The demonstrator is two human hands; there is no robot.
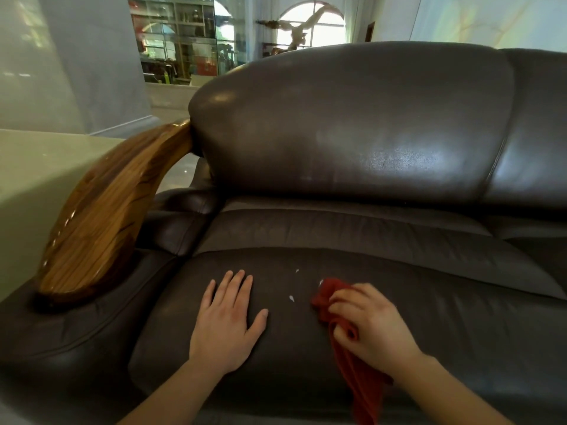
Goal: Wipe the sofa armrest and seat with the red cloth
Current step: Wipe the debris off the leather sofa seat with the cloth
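The red cloth (pixel 352 363) is a soft, crumpled, towel-like rag of deep red, bunched at its upper end and trailing loose below. It lies in the lower right of the frame on the dark leather seat cushion (pixel 291 348), its long axis running from the bunched end near centre frame down toward the bottom edge, slightly rightward, where it hangs past the cushion's front. The right hand (pixel 371 326) grips the bunched end, fingers curled round the fabric and pressing it on the seat. The left hand (pixel 228 317) lies flat and spread on the cushion, lower centre-left, fingers straight. Small white flecks (pixel 291 298) sit on the leather between the hands. The curved wooden armrest (pixel 104 216) rises at the left.
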